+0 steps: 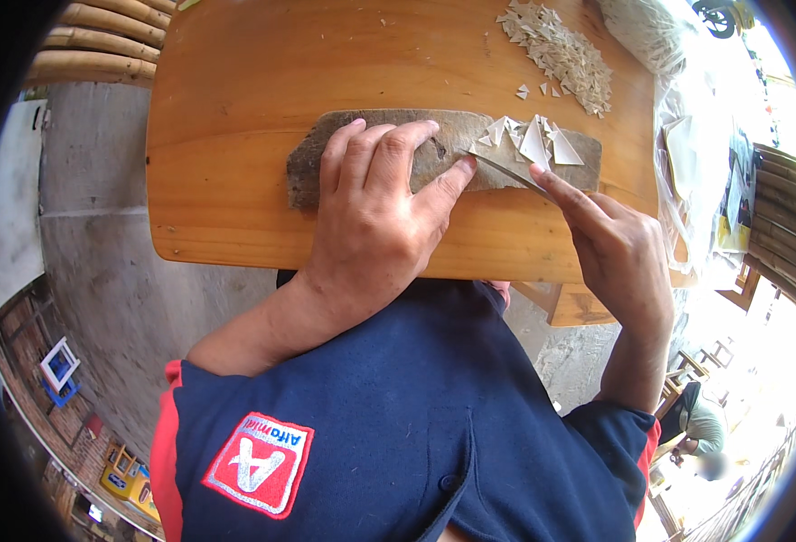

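A worn wooden board [308, 167] lies along the near side of the wooden table. My left hand [375, 217] rests on it with the fingers spread, and its thumb tip touches the board beside the knife's tip. In my right hand [619, 248] is a knife [508, 172] with a thin blade, slanting across the board toward that thumb. My right index finger stretches along the blade; the handle is hidden in my palm. Just beyond the blade lie several pale triangular pieces [535, 146], flat and thin. Whether a small piece sits under the left thumb, I cannot tell.
A heap of small pale triangles [561, 59] lies on the far right of the table [226, 135]. Beside it sits a filled plastic bag [651, 32]. Clear plastic with white sheets [683, 158] hangs at the table's right edge. Another person [707, 420] is at the lower right.
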`<action>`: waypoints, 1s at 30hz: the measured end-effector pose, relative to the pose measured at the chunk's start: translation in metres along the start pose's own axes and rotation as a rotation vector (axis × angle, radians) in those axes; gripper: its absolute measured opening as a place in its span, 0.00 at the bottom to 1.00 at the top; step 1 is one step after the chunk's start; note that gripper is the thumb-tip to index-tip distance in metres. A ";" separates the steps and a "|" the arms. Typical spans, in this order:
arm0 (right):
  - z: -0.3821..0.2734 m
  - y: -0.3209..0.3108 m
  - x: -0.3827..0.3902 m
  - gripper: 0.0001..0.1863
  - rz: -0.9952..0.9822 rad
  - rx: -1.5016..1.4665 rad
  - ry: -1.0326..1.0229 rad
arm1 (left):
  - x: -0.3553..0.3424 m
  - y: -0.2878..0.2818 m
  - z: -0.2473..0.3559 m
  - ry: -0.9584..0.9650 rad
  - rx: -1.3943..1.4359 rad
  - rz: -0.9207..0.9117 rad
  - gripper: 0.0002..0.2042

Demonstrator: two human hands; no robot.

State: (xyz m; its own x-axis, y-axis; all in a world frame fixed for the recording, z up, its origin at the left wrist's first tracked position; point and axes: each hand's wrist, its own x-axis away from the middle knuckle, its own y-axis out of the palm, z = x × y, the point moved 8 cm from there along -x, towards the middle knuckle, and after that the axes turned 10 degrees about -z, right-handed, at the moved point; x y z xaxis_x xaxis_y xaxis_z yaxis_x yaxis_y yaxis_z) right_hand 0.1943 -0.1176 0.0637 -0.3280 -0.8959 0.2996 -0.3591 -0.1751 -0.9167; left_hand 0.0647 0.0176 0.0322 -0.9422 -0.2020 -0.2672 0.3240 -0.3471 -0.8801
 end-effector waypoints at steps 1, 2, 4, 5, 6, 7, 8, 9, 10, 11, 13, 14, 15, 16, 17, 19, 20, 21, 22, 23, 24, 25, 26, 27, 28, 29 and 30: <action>0.000 0.000 0.000 0.31 -0.015 0.001 0.001 | 0.000 0.000 0.000 0.000 0.000 0.003 0.19; 0.001 0.001 0.000 0.31 -0.017 -0.008 0.003 | 0.000 -0.001 0.000 0.001 0.001 0.007 0.19; 0.002 0.003 0.000 0.31 -0.021 -0.027 0.008 | -0.001 -0.001 0.000 0.002 0.004 0.010 0.19; 0.002 0.004 0.000 0.31 -0.025 -0.045 0.012 | -0.001 -0.001 0.000 0.002 0.006 0.008 0.19; 0.002 0.005 0.000 0.31 -0.029 -0.064 0.016 | -0.002 -0.002 0.000 0.002 0.008 0.006 0.19; 0.002 0.006 0.000 0.32 -0.033 -0.083 0.020 | -0.002 -0.001 0.000 0.001 0.006 0.000 0.19; 0.002 0.007 0.001 0.32 -0.026 -0.091 0.018 | -0.002 -0.001 0.000 0.002 0.006 -0.006 0.19; 0.000 0.008 0.000 0.32 -0.019 -0.099 0.016 | -0.002 -0.001 0.000 0.004 0.005 -0.013 0.19; 0.000 0.009 0.001 0.32 -0.011 -0.108 0.014 | -0.003 -0.001 0.000 0.005 0.008 -0.010 0.19; -0.001 0.009 0.000 0.32 -0.026 -0.117 0.016 | -0.002 -0.001 -0.001 0.003 0.008 -0.005 0.19; -0.002 0.009 0.000 0.33 -0.056 -0.135 0.020 | -0.001 -0.001 -0.002 -0.001 0.009 -0.005 0.19; 0.001 0.010 0.002 0.33 -0.075 -0.123 0.053 | -0.002 -0.002 -0.002 0.000 0.013 -0.009 0.19; 0.003 0.011 0.006 0.33 -0.093 -0.111 0.086 | -0.002 -0.003 -0.002 0.001 0.016 -0.014 0.19; 0.005 0.012 0.011 0.33 -0.112 -0.100 0.119 | -0.003 -0.004 -0.002 -0.002 0.022 -0.016 0.18; 0.005 0.012 0.015 0.33 -0.106 -0.106 0.122 | -0.003 -0.005 -0.002 -0.008 0.024 -0.018 0.18; 0.006 0.015 0.023 0.32 -0.094 -0.118 0.130 | -0.003 -0.006 -0.003 -0.031 0.038 -0.015 0.17; 0.008 0.014 0.027 0.31 -0.010 -0.212 0.113 | -0.004 -0.005 -0.005 -0.042 0.055 -0.011 0.16; 0.011 0.017 0.032 0.30 0.074 -0.305 0.095 | -0.006 -0.004 -0.006 -0.053 0.072 -0.008 0.15; 0.013 0.015 0.037 0.29 0.159 -0.398 0.077 | -0.010 -0.004 -0.006 -0.049 0.089 -0.003 0.15; 0.015 0.016 0.041 0.28 0.161 -0.427 0.121 | -0.014 -0.004 -0.006 -0.050 0.103 0.000 0.14; 0.017 0.016 0.046 0.26 0.164 -0.456 0.165 | -0.019 -0.004 -0.005 -0.051 0.117 0.002 0.14; 0.020 0.017 0.051 0.25 0.166 -0.485 0.209 | -0.024 -0.002 -0.002 -0.049 0.120 0.002 0.14; 0.022 0.018 0.054 0.24 0.187 -0.506 0.218 | -0.031 0.000 0.001 -0.041 0.124 0.003 0.14; 0.023 0.021 0.056 0.24 0.208 -0.527 0.227 | -0.038 0.002 0.003 -0.034 0.128 0.004 0.14; 0.024 0.023 0.059 0.23 0.222 -0.547 0.237 | -0.045 0.004 0.007 -0.026 0.096 -0.005 0.15; 0.026 0.026 0.062 0.23 0.238 -0.567 0.243 | -0.051 0.007 0.009 -0.029 0.098 -0.004 0.15; 0.026 0.028 0.064 0.22 0.246 -0.586 0.251 | -0.057 0.010 0.010 -0.031 0.100 -0.002 0.15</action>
State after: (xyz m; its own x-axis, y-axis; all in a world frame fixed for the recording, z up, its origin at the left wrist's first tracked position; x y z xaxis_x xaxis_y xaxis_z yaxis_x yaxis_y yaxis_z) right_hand 0.1865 -0.1903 0.0502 -0.6277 -0.7474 0.2177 -0.6388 0.3347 -0.6928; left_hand 0.1220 0.0162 0.0429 -0.9403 -0.2293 -0.2517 0.3305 -0.4373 -0.8364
